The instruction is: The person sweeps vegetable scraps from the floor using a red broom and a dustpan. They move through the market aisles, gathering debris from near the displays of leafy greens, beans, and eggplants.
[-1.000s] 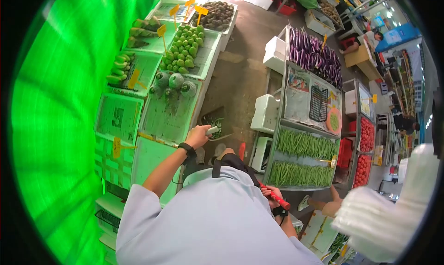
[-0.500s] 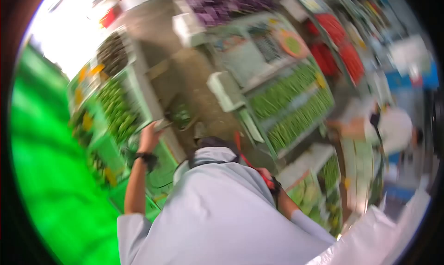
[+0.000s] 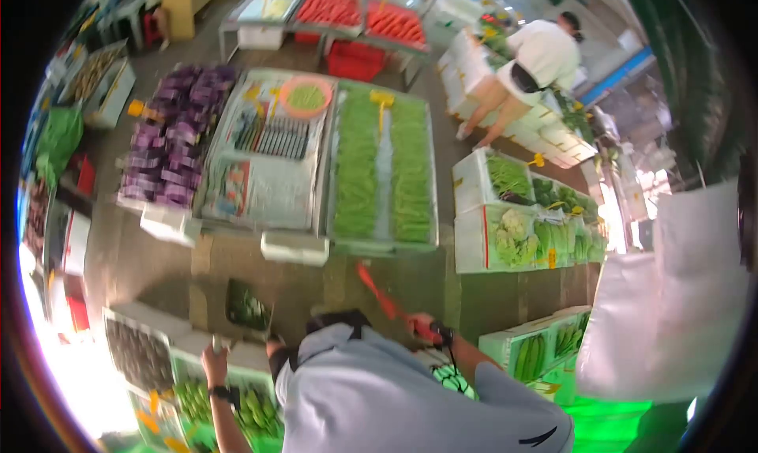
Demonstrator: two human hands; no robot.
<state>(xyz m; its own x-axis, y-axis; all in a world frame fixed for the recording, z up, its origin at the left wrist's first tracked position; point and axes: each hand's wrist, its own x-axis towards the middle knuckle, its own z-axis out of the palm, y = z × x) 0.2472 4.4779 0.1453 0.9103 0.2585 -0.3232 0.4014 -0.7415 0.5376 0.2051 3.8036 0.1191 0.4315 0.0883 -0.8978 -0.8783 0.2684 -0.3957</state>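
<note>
At the lower left, my left hand (image 3: 214, 363) is closed, with a small pale thing (image 3: 219, 344) at its fingers, too blurred to name. It is above the edge of the near stall, close to green vegetables (image 3: 257, 412) in a crate. A dark band is on that wrist. My right hand (image 3: 425, 327) is in front of my body, fingers wrapped round a long red strap-like thing (image 3: 377, 289) that stretches forward over the floor. A dark band is on this wrist too.
Ahead stand trays of purple eggplants (image 3: 175, 133) and long green beans (image 3: 357, 165), with an orange basket (image 3: 305, 97) between. A dark crate (image 3: 248, 305) sits on the floor. White foam boxes of cabbage (image 3: 513, 236) are right; a person in white (image 3: 545, 54) bends beyond.
My view has swung round to the right, so the eggplant and bean stall now faces me. Both hands stay closed; the red thing still extends from my right hand.
</note>
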